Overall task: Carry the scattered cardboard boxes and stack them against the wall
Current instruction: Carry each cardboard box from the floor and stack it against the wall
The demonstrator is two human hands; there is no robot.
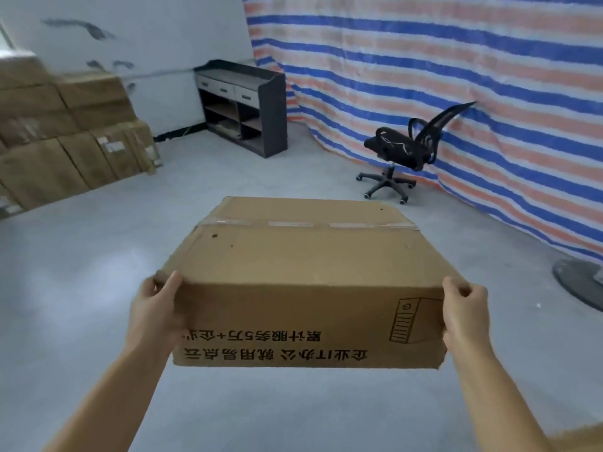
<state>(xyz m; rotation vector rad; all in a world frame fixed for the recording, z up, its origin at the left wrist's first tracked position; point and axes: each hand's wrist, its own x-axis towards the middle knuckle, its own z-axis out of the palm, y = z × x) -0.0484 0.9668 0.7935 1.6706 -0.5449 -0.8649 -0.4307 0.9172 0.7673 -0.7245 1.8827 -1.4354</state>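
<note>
A brown taped cardboard box with upside-down black print on its near side hangs in front of me above the grey floor. My left hand grips its near left corner, thumb on the top edge. My right hand grips the near right corner in the same way, fingers curled round the side. A stack of cardboard boxes stands against the white wall at the far left.
A dark cabinet with drawers and shelves stands against the back wall. A black office chair sits before the striped tarp on the right. A round grey base lies at the right edge. Another cardboard corner shows bottom right.
</note>
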